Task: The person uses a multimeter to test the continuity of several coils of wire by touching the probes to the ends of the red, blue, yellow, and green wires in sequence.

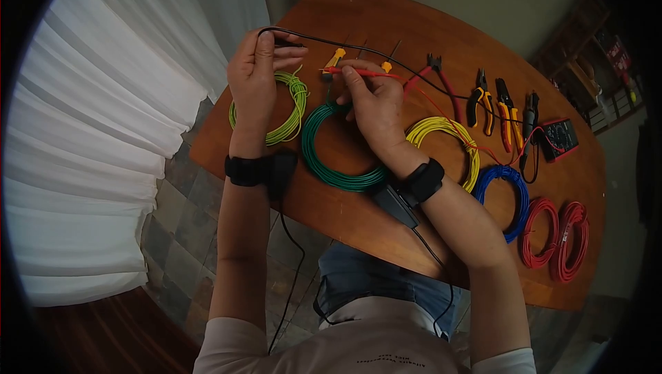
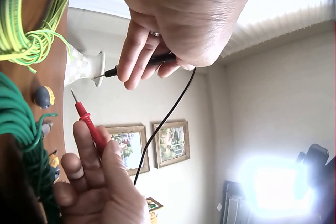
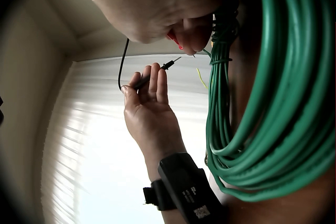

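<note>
My left hand is raised over the far left of the table and holds a black test probe by its handle, thumb and fingers around it, metal tip bare. Across from it, my right hand pinches a red test probe between thumb and fingers. Both metal tips are in the air, a short gap apart in the left wrist view. Leads from the probes run right to a multimeter. Under the right hand lies a green wire coil; a yellow-green wire coil lies beside the left hand.
On the wooden table also lie a yellow wire coil, a blue wire coil and two red ones. Pliers and other hand tools lie at the right. Yellow-handled screwdrivers lie beyond the hands. A white curtain hangs left.
</note>
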A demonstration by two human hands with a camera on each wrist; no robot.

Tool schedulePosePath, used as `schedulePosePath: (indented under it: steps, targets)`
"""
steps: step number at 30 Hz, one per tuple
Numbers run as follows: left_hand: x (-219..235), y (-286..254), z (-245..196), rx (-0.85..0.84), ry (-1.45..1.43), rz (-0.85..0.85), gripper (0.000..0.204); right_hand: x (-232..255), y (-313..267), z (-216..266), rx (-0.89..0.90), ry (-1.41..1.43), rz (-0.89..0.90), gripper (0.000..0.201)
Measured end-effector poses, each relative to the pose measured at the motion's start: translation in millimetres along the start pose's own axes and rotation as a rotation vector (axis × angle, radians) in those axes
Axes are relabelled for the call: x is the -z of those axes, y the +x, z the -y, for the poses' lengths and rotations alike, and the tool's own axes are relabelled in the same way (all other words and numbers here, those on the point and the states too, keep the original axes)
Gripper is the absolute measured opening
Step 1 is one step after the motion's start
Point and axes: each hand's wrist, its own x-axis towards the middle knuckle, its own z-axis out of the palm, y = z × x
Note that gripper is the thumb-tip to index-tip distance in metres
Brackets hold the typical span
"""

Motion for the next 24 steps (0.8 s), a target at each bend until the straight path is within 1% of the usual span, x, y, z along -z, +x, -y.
schedulePosePath:
  steps: [4, 7, 10, 13, 19, 22, 24]
  targets:
    - [1, 0, 1, 0.017, 0.004, -0.005, 0.029, 0, 0, -1, -0.02, -0.059, 0.02, 0.021]
    - [3, 0, 5, 0.043, 0.02, -0.001, 0.029, 1, 1, -8, 0.051, -0.212, 0.083, 0.021]
    - [4, 0, 8, 0.061, 0.026, 0.005, 0.029, -5, 3, -19, 0.154, -0.141, 0.017, 0.016]
    - [5, 0, 10, 0.076, 0.027, 0.012, 0.029, -5, 3, -21, 0.182, -0.163, 0.013, 0.016]
    - [7, 0, 17, 0.136, 0.062, 0.033, 0.029, -5, 2, -19, 0.159, -0.26, 0.029, 0.017]
    - [7, 0, 17, 0.167, 0.077, 0.039, 0.029, -4, 1, -19, 0.191, -0.338, 0.051, 0.016]
    - [6, 0, 16, 0.17, 0.076, 0.032, 0.029, -5, 1, -18, 0.151, -0.281, 0.03, 0.016]
